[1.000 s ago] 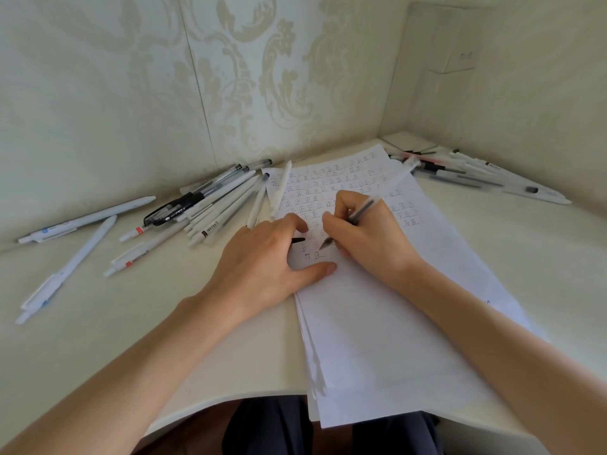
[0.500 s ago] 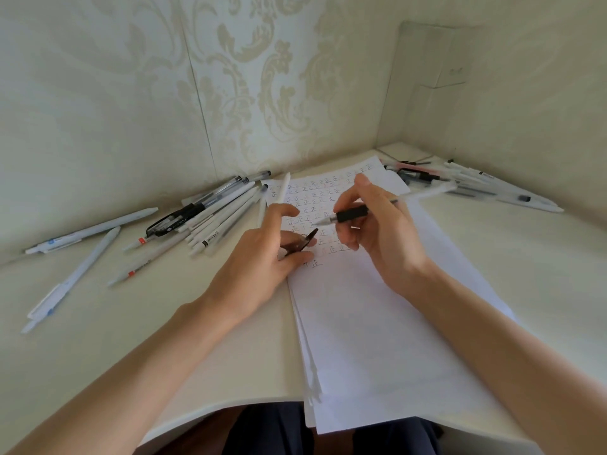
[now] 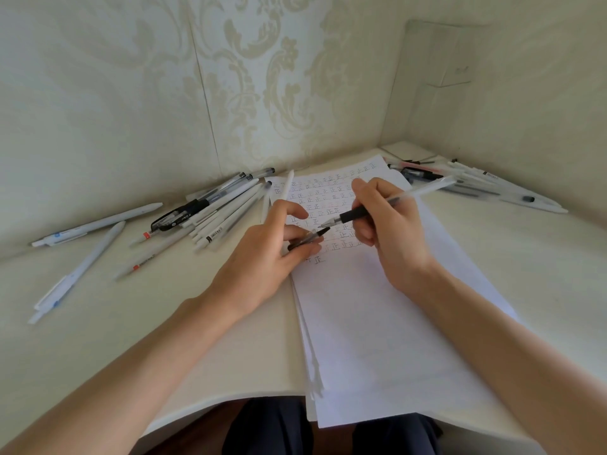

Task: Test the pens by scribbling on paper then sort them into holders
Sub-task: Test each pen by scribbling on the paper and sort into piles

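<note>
Right hand (image 3: 394, 234): raised above the sheet, fingers and thumb curled round a pen (image 3: 353, 213), gripping it at and just behind the black grip.
Pen: clear barrel, black grip, uncapped; lies nearly level, its tip toward the left hand and its back end toward the far right corner. The tip is off the paper.
Left hand (image 3: 259, 257): at the left edge of the sheet; thumb and fingers pinch a dark pen cap (image 3: 305, 238).
Pen cap: tilted, its pointed end up toward the pen tip and just beside it. Whether they touch, I cannot tell.
Hands, relation: close together over the written part of the page, not touching.
Paper stack (image 3: 377, 323): several white sheets, the near edge hanging over the front of the desk (image 3: 131, 323). The upper part carries rows of small written marks, some black and some reddish; the lower part is blank.
Left pen pile (image 3: 213, 208): mostly white barrels, a few clear, one black, fanned out against the wall beside the paper's far left corner.
Two blue-and-white pens (image 3: 78, 274): apart from the pile, farther left on the desk.
Right pen group (image 3: 476, 188): in the far right corner, well apart from the left pile.
White pen (image 3: 286, 195): lies along the paper's upper left edge.
</note>
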{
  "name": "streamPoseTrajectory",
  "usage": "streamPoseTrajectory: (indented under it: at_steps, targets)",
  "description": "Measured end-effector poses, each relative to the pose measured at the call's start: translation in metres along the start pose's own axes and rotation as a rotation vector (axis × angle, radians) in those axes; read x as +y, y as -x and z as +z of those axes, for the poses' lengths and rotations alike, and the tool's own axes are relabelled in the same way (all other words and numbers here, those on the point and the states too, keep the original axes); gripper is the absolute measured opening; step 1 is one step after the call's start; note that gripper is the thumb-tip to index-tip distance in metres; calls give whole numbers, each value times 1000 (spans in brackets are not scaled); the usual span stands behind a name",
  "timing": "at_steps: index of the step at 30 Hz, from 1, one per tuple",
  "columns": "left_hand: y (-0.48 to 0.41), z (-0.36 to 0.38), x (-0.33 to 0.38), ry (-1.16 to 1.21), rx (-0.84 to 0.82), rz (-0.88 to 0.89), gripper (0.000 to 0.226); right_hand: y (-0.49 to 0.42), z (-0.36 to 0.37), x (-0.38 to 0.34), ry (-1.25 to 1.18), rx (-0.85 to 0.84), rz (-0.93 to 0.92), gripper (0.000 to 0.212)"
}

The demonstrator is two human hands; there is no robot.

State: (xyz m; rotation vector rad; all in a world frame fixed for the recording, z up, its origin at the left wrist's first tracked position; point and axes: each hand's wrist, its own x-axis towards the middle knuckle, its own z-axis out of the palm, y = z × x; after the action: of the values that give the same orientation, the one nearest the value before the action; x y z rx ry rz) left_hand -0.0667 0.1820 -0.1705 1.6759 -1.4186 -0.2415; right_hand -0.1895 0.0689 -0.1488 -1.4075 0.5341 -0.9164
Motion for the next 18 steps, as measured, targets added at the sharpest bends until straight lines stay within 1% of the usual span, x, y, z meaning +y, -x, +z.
streamPoseTrajectory:
  at_steps: [4, 7, 11, 13, 18]
  targets:
    - [0, 2, -1, -7, 5, 29, 30, 2, 3, 3, 104, -82, 0, 32]
    - [0, 1, -4, -12, 55, 68, 18, 3, 5, 5, 107, -131, 4, 33]
    - [1, -1, -6, -86, 53, 150, 24, 3, 9, 7, 59, -102, 7, 37]
    - [0, -1, -5, -91, 48, 188, 22, 2, 12, 7, 48, -101, -1, 39]
    - [2, -1, -1, -55, 33, 180, 24, 2, 9, 6, 82, -188, -8, 37]
